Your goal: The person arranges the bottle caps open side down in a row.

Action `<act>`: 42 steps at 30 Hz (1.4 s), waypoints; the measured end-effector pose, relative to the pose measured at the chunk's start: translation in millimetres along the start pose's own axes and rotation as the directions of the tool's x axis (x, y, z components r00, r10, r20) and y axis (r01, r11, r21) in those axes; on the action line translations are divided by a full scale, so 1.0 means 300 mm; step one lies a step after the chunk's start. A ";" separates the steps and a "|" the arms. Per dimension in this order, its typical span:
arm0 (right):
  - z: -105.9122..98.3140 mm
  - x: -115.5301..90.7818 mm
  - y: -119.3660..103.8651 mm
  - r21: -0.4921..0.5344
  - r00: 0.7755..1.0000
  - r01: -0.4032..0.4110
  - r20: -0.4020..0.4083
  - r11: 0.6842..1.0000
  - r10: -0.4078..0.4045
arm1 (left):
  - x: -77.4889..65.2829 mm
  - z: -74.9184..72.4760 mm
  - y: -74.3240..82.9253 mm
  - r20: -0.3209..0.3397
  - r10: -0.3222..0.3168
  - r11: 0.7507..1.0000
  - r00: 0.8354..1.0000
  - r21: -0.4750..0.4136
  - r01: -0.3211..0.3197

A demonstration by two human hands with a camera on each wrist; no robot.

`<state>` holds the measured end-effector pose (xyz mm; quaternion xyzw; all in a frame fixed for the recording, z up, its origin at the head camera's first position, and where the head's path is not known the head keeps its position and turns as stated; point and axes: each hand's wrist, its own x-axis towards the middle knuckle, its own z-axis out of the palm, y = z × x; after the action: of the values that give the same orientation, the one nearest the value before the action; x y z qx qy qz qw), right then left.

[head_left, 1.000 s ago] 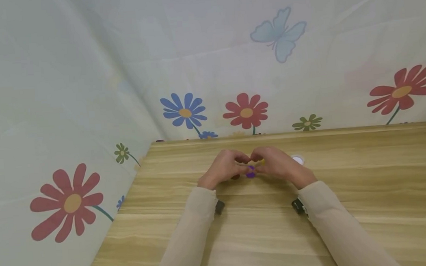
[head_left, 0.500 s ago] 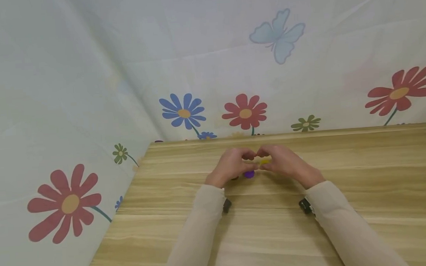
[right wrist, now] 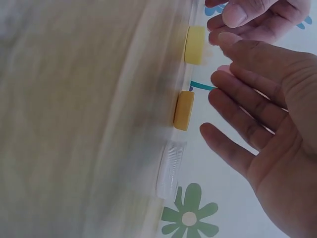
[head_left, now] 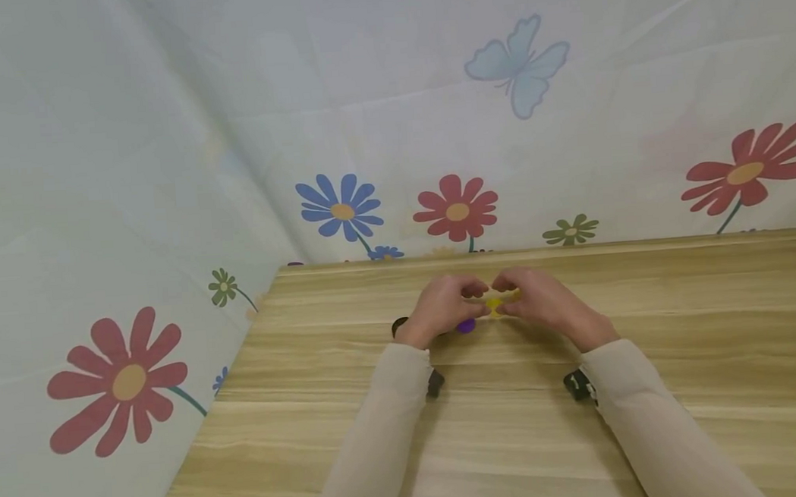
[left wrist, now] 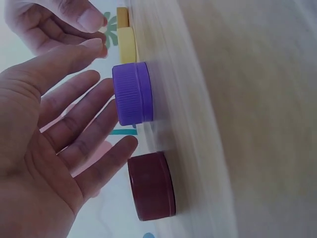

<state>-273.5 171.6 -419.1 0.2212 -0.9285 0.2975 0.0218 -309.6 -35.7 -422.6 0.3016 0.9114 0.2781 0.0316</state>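
A row of bottle caps stands on the table. My left hand point(head_left: 446, 306) hovers over the purple cap point(left wrist: 132, 94), fingers loosely extended and gripping nothing. A dark red cap point(left wrist: 151, 186) sits beside its little finger in the left wrist view. My right hand point(head_left: 538, 304) faces it, fingers also spread and holding nothing. Between the two thumbs, in the head view, shows a yellow cap point(head_left: 494, 308); whether a thumb touches it I cannot tell. An orange-yellow cap point(right wrist: 184, 110) and a clear ribbed cap point(right wrist: 170, 170) stand near the right hand's fingers in the right wrist view.
The wood-grain table point(head_left: 505, 439) ends at a pale curtain point(head_left: 390, 112) printed with flowers and a butterfly. Another curtain side runs along the table's left edge. Each wrist carries a small black device point(head_left: 577, 384).
Both hands have shifted right along the row. A dark cap has come into view left of the left wrist, more of the yellow cap shows, and the right hand now hides the whitish cap.
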 end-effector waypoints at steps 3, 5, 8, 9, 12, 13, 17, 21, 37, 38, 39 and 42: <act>-0.001 0.001 0.008 -0.006 1.000 -0.004 -0.002 1.000 0.004 | 0.003 0.003 0.004 0.000 -0.017 1.000 1.000 0.004 0.017; -0.001 0.001 0.013 -0.008 1.000 -0.006 0.000 1.000 0.006 | 0.005 0.004 0.007 0.001 -0.032 0.999 0.999 0.018 0.032; 0.001 0.004 0.017 -0.009 1.000 -0.002 0.002 1.000 0.002 | 0.010 0.007 0.010 0.006 -0.049 0.998 0.999 0.045 0.048; 0.002 0.006 0.018 -0.009 1.000 -0.002 0.003 1.000 0.002 | 0.012 0.008 0.010 0.010 -0.053 0.997 0.999 0.049 0.052; 0.004 0.012 0.019 -0.011 1.000 0.006 0.007 1.000 -0.006 | 0.019 0.013 0.010 0.021 -0.057 0.996 0.998 0.065 0.056; 0.004 0.014 0.020 -0.009 1.000 0.005 0.008 1.000 -0.005 | 0.021 0.014 0.010 0.024 -0.056 0.996 0.998 0.071 0.055; 0.008 0.026 0.025 0.000 1.000 0.024 0.012 1.000 -0.024 | 0.026 0.020 0.011 0.022 -0.057 0.994 0.998 0.094 0.054; 0.013 0.032 0.029 0.006 0.997 0.072 0.012 0.997 -0.072 | 0.027 0.022 0.010 0.016 -0.059 0.992 0.998 0.110 0.057; 0.031 0.033 0.031 -0.021 0.997 0.077 0.017 0.997 -0.077 | 0.028 0.026 0.013 0.015 -0.050 0.991 0.999 0.127 0.047; 0.031 0.033 0.031 -0.020 0.997 0.074 0.019 0.997 -0.074 | 0.028 0.026 0.013 0.014 -0.048 0.991 0.999 0.127 0.046; 0.032 0.033 0.031 -0.019 0.997 0.071 0.020 0.997 -0.071 | 0.028 0.026 0.012 0.014 -0.047 0.991 0.999 0.126 0.045; 0.033 0.034 0.030 -0.014 0.998 0.064 0.024 0.998 -0.064 | 0.027 0.026 0.009 0.012 -0.045 0.992 0.999 0.120 0.043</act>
<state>-285.7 168.6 -430.3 0.2543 -0.9233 0.2871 0.0222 -313.0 -25.6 -427.0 0.2849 0.9326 0.2201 0.0263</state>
